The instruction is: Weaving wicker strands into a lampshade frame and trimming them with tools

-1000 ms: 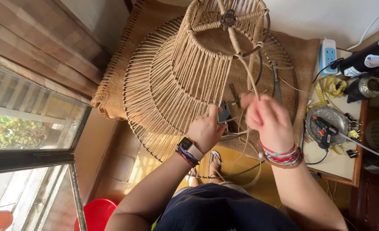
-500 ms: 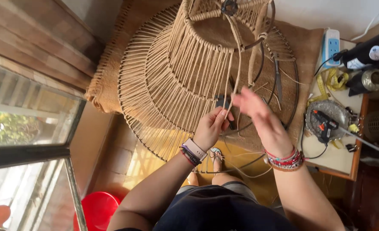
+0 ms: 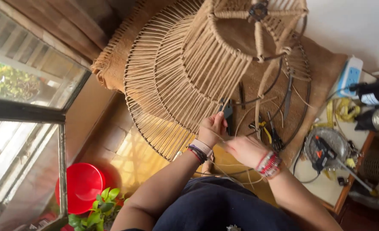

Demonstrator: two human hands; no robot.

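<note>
A tall lampshade frame (image 3: pixel 189 72) of dark wire wrapped in tan jute cord fills the middle of the head view, resting on a woven brown mat (image 3: pixel 322 68). My left hand (image 3: pixel 213 127) is closed on a small dark tool (image 3: pixel 228 112) at the frame's lower wire ring. My right hand (image 3: pixel 245 149), with several beaded bracelets at the wrist, pinches a strand of jute cord (image 3: pixel 234 164) that runs down toward my lap. Loose cord ends hang between the two hands.
Pliers with yellow grips (image 3: pixel 268 130) and a dark blade (image 3: pixel 288 94) lie on the mat inside the frame. A glue gun in a metal dish (image 3: pixel 326 149), a white power strip (image 3: pixel 350 75) and yellow tape (image 3: pixel 341 109) sit at right. A red bucket (image 3: pixel 82 186) and plant (image 3: pixel 99 209) stand lower left by a window.
My right hand has dropped from head height near the frame to below my left hand, drawing the cord down. The left hand stays at the wire ring. The camera has shifted closer.
</note>
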